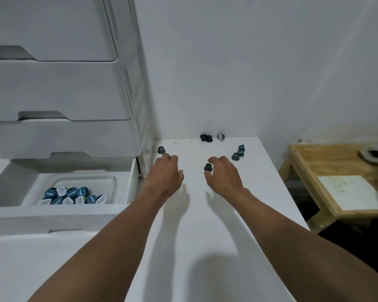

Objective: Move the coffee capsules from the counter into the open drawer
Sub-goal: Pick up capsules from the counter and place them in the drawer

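Both forearms extend over the white worktop (216, 247) from its near edge toward the far end.

The left hand (165, 172) is palm down, fingers loosely curled and spread, holding nothing visible; its fingertips sit just short of a dark teal capsule (161, 149) standing near the far left corner of the worktop.

The right hand (224, 174) is partly open, thumb and fingers curved around a dark capsule (208, 167). The fingertips are at the capsule's sides; whether it is gripped or only touched cannot be told.

Left of the worktop, beyond its left edge, the open drawer (59, 216) of a white drawer unit (59, 90) is pulled out. Inside sits a clear tray (85, 178) holding a heap of blue capsules with white foil lids (73, 196).

Further along, near the far right edge, a cluster of three teal capsules (238, 152) lies together, touching.

At the far edge, against the wall, two black capsules (206, 137) sit touching, with a striped capsule (220, 136) just beside them.

Right of the worktop, well apart, stands a wooden table (310, 171) carrying a white sheet (347, 192).
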The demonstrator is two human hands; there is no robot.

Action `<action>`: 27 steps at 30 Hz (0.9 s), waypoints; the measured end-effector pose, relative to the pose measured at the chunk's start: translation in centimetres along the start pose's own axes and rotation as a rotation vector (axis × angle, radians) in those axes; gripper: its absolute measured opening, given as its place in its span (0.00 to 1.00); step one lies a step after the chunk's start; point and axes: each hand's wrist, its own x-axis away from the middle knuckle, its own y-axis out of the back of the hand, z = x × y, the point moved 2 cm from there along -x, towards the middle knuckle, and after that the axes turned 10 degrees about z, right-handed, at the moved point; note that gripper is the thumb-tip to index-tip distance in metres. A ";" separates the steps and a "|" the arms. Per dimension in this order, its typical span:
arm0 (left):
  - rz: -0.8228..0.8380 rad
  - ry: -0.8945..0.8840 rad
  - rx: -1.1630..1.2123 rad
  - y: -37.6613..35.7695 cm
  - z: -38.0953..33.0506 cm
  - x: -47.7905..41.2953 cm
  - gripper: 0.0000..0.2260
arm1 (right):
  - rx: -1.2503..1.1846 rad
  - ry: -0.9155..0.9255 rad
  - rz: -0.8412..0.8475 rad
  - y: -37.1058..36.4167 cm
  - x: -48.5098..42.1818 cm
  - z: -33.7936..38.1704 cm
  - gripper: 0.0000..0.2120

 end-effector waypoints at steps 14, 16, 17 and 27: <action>0.200 0.099 0.047 -9.0 6.7 -16.6 0.18 | 0.007 -0.184 0.188 -8.2 -16.4 -5.7 0.17; 0.217 0.124 0.045 -10.4 7.6 -18.3 0.17 | 0.026 -0.209 0.212 -9.6 -18.1 -6.5 0.18; 0.223 0.133 0.045 -11.1 7.9 -19.1 0.17 | 0.039 -0.218 0.223 -10.2 -18.8 -6.9 0.18; 0.151 0.158 0.048 -14.6 10.2 -25.2 0.15 | 0.125 -0.191 0.238 -13.3 -24.5 -8.4 0.09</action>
